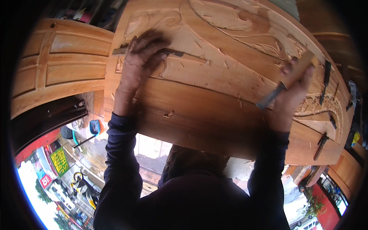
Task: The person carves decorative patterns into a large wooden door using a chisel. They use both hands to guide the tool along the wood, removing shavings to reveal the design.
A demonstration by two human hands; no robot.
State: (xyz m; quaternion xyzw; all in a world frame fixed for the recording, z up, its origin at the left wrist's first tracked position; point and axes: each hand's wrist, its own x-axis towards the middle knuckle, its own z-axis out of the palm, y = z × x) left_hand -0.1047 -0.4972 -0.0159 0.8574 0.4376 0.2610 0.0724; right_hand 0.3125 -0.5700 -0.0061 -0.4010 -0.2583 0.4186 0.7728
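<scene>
A large wooden panel [214,101] with carved scrolls and curves lies in front of me, strewn with thin wood shavings. My left hand [134,65] is over its far left part, fingers curled and partly blurred round a dark, flat metal chisel [174,52]. The chisel's two ends stick out on either side of the hand. Raised over the panel's right side, my right hand [292,90] is closed round a tool with a thick pale wooden handle [303,68]. Its flat grey blade [269,98] points down and to the left.
Several dark tools lie on the panel's right side, among them a long chisel [326,76] and a short one [321,146] near the front edge. A panelled wooden door [73,44] stands at left. Below it are a blue dustpan [94,127] and a parked motorbike [86,188].
</scene>
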